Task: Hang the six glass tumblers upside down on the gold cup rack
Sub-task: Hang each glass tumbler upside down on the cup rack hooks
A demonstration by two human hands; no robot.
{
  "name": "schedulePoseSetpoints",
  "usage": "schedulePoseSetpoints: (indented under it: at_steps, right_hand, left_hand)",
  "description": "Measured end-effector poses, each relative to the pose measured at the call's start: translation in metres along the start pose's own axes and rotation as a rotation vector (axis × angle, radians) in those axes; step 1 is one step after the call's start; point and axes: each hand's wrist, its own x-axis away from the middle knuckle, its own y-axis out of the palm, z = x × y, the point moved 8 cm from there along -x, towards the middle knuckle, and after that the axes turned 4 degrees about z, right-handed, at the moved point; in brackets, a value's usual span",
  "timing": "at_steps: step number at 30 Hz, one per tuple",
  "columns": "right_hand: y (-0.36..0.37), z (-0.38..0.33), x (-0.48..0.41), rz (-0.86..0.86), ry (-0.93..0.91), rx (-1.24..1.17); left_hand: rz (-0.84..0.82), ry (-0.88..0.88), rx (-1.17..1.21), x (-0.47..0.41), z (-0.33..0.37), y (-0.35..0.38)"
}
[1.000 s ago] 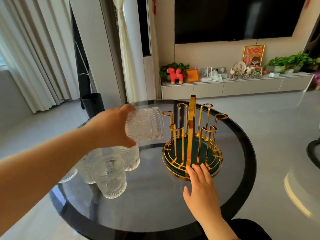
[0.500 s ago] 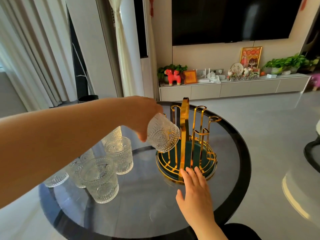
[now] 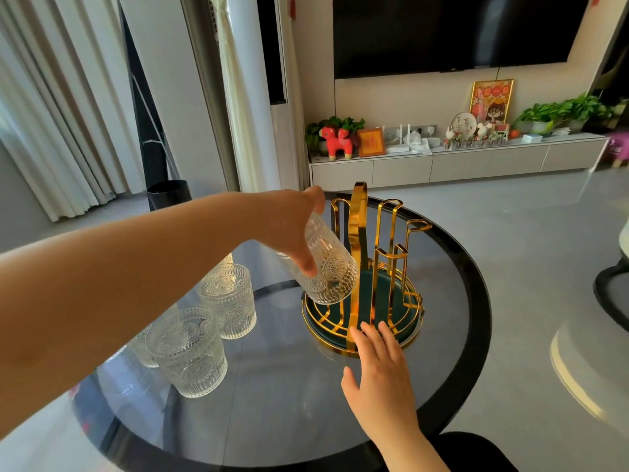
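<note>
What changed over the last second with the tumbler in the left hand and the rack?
The left hand carried its glass tumbler rightward and down to the gold cup rack, tipping it from sideways to mouth-down. The right hand stayed at the rack's base; the other tumblers stayed on the glass table.

A wide bare stretch of the counter (image 3: 279,403) is lying open between the standing glasses (image 3: 190,352) on the left and the rack (image 3: 362,301) on the right. The left hand (image 3: 289,229) and its tilted glass (image 3: 326,267) are crowding the rack's left pegs, while the right-side pegs are standing clear from above. The right hand (image 3: 381,376) is lying flat against the rack's near rim, blocking that side. The glasses are clustering closely, leaving little gap among them.
</note>
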Motion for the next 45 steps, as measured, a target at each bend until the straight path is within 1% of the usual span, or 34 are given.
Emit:
schedulePoseSetpoints:
  at_steps: [4,8,14,17,24,26,29,32,35,37,38,39,42,43,45]
  right_hand:
    - [0.003,0.003,0.001,-0.038,0.050,-0.072]
    - [0.003,0.003,0.003,-0.017,0.018,-0.018]
    - [0.010,0.007,0.002,-0.066,0.043,-0.138]
    - [0.008,0.008,0.000,-0.040,0.060,-0.144]
    - [0.012,0.009,0.001,-0.089,0.060,-0.142]
    - [0.012,0.009,0.001,-0.101,0.063,-0.140]
    - [0.014,0.012,0.002,-0.109,0.060,-0.124]
    - [0.009,0.010,0.003,-0.109,0.082,-0.071]
    - [-0.004,-0.008,0.006,-0.005,-0.026,-0.015]
    - [-0.007,-0.023,0.012,0.032,-0.094,-0.038]
    - [-0.004,-0.032,0.015,0.014,-0.129,-0.051]
    - [0.003,-0.042,0.019,-0.039,-0.158,-0.062]
    - [0.034,-0.065,0.026,-0.272,-0.161,-0.146]
    - [0.043,-0.070,0.028,-0.333,-0.150,-0.139]
    - [0.052,-0.074,0.026,-0.381,-0.131,-0.086]
  left_hand:
    - [0.043,0.019,0.009,-0.004,0.004,0.002]
    - [0.049,0.047,0.024,-0.007,0.007,0.008]
    - [0.078,0.076,0.048,-0.007,0.007,0.021]
    - [0.101,0.088,0.084,-0.005,0.005,0.022]
    - [0.167,0.080,0.151,0.011,0.000,0.023]
    - [0.221,0.078,0.199,0.023,-0.002,0.020]
    - [0.418,0.057,0.349,0.056,-0.012,0.010]
    - [0.579,-0.031,0.487,0.099,-0.037,0.017]
    - [0.712,-0.172,0.612,0.140,-0.070,0.041]
    - [0.819,-0.283,0.683,0.164,-0.090,0.061]
    - [0.872,-0.335,0.714,0.176,-0.098,0.072]
    - [0.925,-0.386,0.739,0.186,-0.104,0.083]
    - [1.090,-0.542,0.797,0.211,-0.119,0.113]
    - [1.134,-0.590,0.824,0.217,-0.123,0.122]
    - [1.156,-0.681,0.883,0.222,-0.130,0.140]
